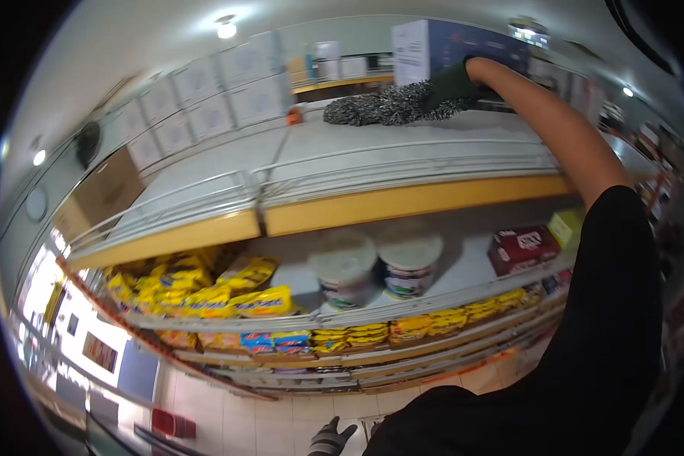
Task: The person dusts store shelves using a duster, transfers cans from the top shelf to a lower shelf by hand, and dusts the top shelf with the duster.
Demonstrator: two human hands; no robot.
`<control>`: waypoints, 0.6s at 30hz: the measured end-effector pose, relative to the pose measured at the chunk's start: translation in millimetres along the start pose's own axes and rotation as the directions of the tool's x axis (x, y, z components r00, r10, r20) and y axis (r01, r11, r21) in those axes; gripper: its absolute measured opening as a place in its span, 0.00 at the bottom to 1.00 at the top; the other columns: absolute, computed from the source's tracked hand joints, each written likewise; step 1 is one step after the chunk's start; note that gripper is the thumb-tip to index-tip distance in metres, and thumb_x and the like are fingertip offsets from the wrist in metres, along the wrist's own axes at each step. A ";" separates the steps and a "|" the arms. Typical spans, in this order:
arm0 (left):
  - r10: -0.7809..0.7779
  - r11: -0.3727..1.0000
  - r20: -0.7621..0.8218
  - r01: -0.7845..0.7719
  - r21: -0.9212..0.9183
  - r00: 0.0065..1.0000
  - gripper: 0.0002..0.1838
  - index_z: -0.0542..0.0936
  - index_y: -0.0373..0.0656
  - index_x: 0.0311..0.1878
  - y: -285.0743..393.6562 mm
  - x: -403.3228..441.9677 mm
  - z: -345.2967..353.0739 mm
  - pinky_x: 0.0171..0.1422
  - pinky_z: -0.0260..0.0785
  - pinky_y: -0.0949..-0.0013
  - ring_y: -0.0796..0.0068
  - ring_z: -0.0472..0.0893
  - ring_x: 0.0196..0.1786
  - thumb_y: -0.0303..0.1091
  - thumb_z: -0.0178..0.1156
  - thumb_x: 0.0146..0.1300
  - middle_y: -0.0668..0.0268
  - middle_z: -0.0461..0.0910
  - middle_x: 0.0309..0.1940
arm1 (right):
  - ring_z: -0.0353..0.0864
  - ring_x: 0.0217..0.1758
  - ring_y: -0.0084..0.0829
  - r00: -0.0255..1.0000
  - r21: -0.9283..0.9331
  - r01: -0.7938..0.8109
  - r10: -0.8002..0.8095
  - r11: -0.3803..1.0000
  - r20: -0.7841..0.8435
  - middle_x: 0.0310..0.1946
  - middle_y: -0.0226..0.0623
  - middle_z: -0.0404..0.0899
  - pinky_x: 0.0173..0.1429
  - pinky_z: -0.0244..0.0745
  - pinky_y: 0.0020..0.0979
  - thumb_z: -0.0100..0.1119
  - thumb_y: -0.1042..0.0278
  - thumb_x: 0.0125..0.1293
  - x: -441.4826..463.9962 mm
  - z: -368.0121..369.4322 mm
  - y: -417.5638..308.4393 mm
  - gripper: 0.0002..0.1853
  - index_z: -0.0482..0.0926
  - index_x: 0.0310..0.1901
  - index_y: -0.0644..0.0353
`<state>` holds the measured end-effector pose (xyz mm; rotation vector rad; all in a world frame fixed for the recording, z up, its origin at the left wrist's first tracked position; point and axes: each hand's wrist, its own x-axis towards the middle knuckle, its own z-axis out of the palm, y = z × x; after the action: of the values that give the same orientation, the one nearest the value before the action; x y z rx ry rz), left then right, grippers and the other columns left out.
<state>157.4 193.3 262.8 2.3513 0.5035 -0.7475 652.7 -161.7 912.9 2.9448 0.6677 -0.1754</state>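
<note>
My right arm reaches out over the top shelf (403,140). A dark green cuff covers my right hand (452,87), so its fingers are hidden. Shaggy grey, tinsel-like material (380,106) extends leftward from the cuff and lies on the shelf surface; whether it is worn or held cannot be made out. Low in the view, my left hand (331,438) wears a grey and dark glove. Its thumb and fingers are spread, and it holds nothing.
White boxes (224,102) line the back left, beside a brown carton (102,194). A large blue box (471,49) stands behind my right hand. Below are yellow packets (205,296), two lidded tubs (410,262) and a dark red box (524,249). A red bin (173,422) is on the floor.
</note>
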 end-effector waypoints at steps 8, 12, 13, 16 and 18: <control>0.113 0.990 -0.040 -0.109 0.094 0.993 0.53 0.66 0.45 0.79 36.5 29.7 -46.0 0.74 0.69 0.51 0.46 0.77 0.71 0.72 0.64 0.61 0.48 0.77 0.69 | 0.80 0.26 0.33 0.825 0.044 -0.565 0.563 0.824 0.048 0.38 0.47 0.83 0.33 0.81 0.40 0.66 0.39 0.67 -139.6 13.7 145.7 0.32 0.81 0.63 0.56; 0.141 0.986 -0.001 -0.141 0.093 0.990 0.53 0.65 0.47 0.80 42.1 44.1 -39.0 0.75 0.68 0.52 0.47 0.76 0.72 0.73 0.64 0.61 0.49 0.78 0.69 | 0.82 0.28 0.34 0.760 0.072 -0.650 0.648 0.756 0.056 0.39 0.47 0.84 0.34 0.81 0.41 0.65 0.39 0.68 -182.1 21.1 176.3 0.32 0.81 0.63 0.55; 0.140 0.984 0.016 -0.141 0.110 0.990 0.54 0.63 0.47 0.81 39.8 46.9 -32.2 0.77 0.65 0.53 0.47 0.75 0.73 0.73 0.63 0.61 0.49 0.77 0.70 | 0.82 0.29 0.34 0.763 0.087 -0.646 0.644 0.758 0.059 0.40 0.48 0.85 0.34 0.81 0.42 0.65 0.39 0.68 -186.7 21.0 174.2 0.31 0.81 0.63 0.55; 0.204 0.967 0.149 -0.222 0.123 0.968 0.49 0.62 0.44 0.82 24.0 78.7 -4.4 0.82 0.60 0.57 0.48 0.64 0.80 0.64 0.66 0.66 0.47 0.66 0.78 | 0.84 0.30 0.36 0.789 0.121 -0.614 0.612 0.780 0.057 0.41 0.48 0.85 0.35 0.82 0.42 0.64 0.40 0.68 -183.2 22.0 160.0 0.31 0.81 0.63 0.55; 0.274 0.948 0.125 -0.290 0.132 0.954 0.50 0.61 0.45 0.82 29.6 76.1 10.3 0.82 0.60 0.56 0.49 0.63 0.81 0.64 0.67 0.66 0.48 0.67 0.77 | 0.85 0.34 0.38 0.861 -0.127 -0.490 0.501 0.863 0.083 0.43 0.49 0.86 0.37 0.82 0.44 0.64 0.40 0.68 -165.6 21.4 167.7 0.31 0.81 0.64 0.54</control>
<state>227.0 177.2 222.0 2.4347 0.0622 -0.7903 575.5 -384.8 929.5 2.8619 -0.1099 -0.2447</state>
